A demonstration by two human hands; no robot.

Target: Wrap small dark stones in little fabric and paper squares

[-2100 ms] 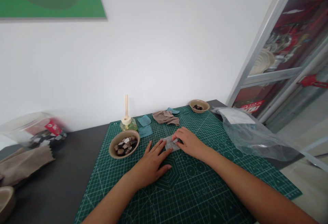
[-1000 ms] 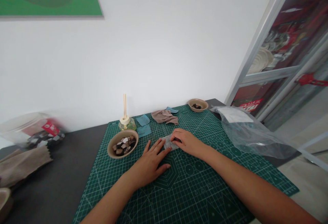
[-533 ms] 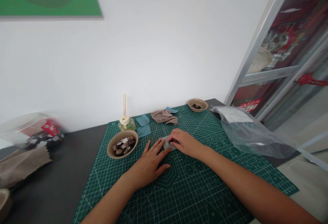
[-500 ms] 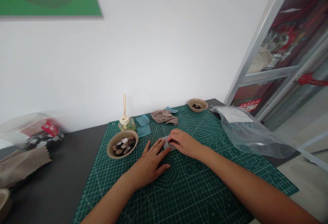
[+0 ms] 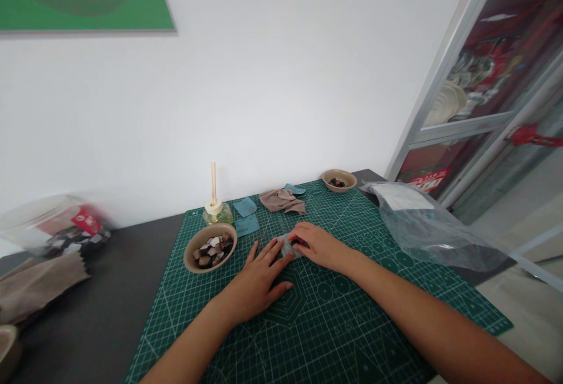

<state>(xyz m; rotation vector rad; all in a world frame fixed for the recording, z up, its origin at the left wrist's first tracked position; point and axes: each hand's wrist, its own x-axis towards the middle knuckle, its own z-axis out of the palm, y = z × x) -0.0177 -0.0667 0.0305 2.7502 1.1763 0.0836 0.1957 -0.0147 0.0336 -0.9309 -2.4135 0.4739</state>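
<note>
A small light grey piece [image 5: 288, 247] lies on the green cutting mat [image 5: 352, 337] between my hands. My left hand [image 5: 257, 285] lies with fingers spread, its fingertips at the left edge of that piece. My right hand [image 5: 313, 244] has its thumb and fingers bent together over the right side of the piece; a small dark thing shows under the fingers, too hidden to name. Left of my left hand sits a tan bowl [image 5: 189, 255] of brown, black and white stones [image 5: 212, 250].
A glass bottle with sticks [image 5: 218, 213], blue pieces [image 5: 247, 225] and a brown cloth [image 5: 282, 200] lie behind. A smaller bowl [image 5: 340, 180] stands at the back right, near a clear plastic bag [image 5: 422, 231]. A jar [image 5: 53, 220] and cloth [image 5: 41, 284] are on the left.
</note>
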